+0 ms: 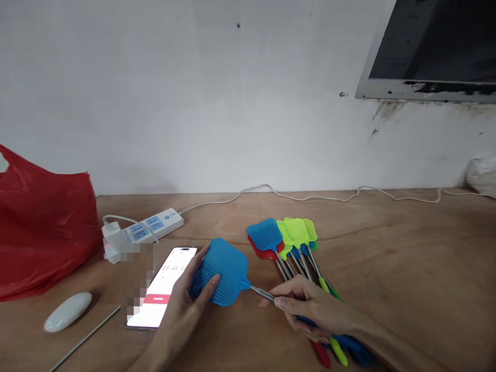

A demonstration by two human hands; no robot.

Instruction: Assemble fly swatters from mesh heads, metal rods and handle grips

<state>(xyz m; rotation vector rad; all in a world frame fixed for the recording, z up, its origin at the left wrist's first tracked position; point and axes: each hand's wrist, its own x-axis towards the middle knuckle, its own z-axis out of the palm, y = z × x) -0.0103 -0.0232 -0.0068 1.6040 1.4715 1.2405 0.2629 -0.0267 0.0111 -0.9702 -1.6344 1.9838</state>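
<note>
A blue fly swatter (228, 268) with a perforated square head is held between both hands. My left hand (189, 294) grips the head's left edge, thumb on the near face and fingers behind it. Around the metal shaft, close to its thicker section, my right hand (306, 305) is closed, thumb on top. Behind and below my right hand lies a pile of fly swatters (296, 232) in blue, yellow-green and red, heads toward the wall. Their coloured grips poke out beneath my right wrist, partly hidden by it.
Left of my left hand lies a lit phone (178, 263) showing a timer. Beyond it sit a power strip (155, 225) with a charger (112, 240), a red plastic bag (42, 227) and a white oval object (67, 312). A white cord (302, 199) runs along the wall.
</note>
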